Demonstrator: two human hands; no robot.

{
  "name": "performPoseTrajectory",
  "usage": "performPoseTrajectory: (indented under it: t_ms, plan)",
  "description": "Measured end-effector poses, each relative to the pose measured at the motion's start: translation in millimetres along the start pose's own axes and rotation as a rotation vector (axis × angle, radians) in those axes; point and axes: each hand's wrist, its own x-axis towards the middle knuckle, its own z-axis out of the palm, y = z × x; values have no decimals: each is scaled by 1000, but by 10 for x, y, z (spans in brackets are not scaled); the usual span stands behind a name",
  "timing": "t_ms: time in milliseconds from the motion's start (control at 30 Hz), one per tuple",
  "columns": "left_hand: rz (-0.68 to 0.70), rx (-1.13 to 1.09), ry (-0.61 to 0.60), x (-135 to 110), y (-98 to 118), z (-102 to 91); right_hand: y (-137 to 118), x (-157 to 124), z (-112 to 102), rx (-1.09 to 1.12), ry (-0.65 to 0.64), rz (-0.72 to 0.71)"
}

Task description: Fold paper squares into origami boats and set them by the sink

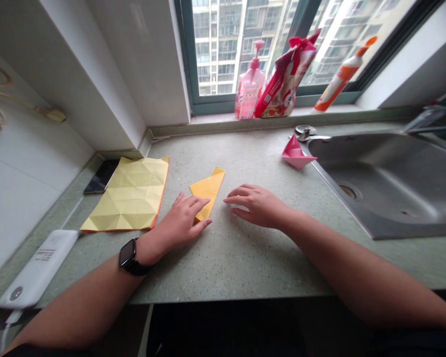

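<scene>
A folded piece of orange-yellow paper [207,188] lies on the countertop between my hands, with a narrow point at its far end. My left hand [186,218] rests over its near left part, fingers apart, hiding some of the folds. Just right of the paper, my right hand [258,204] hovers or rests with fingers loosely stretched and nothing in them; a small gap separates it from the paper. Farther back to the right sits a pink folded paper boat [297,154], close to the sink's corner.
Creased yellow sheets [130,196] lie at left, beside a dark phone [102,176]. A white power bank [39,270] with a cable is nearer. The steel sink [394,178] bounds the right. A pink pump bottle [250,89], red bag [286,82] and orange-white bottle [340,79] line the sill.
</scene>
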Motion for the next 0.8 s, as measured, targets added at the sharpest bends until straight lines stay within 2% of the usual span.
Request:
performPoseTrajectory:
  t_ms: [167, 400, 567, 800]
  plan:
    - [147, -182, -47, -6, 58, -24, -7, 5, 96, -1, -31, -13]
    - [227, -129, -34, 46, -64, -28, 5, 10, 197, 70, -83, -43]
    - [198, -64, -81, 65, -109, -10, -35, 22, 163, 78, -18, -75]
    - [91, 81, -85, 21, -7, -29, 33, 46, 177, 89, 118, -113]
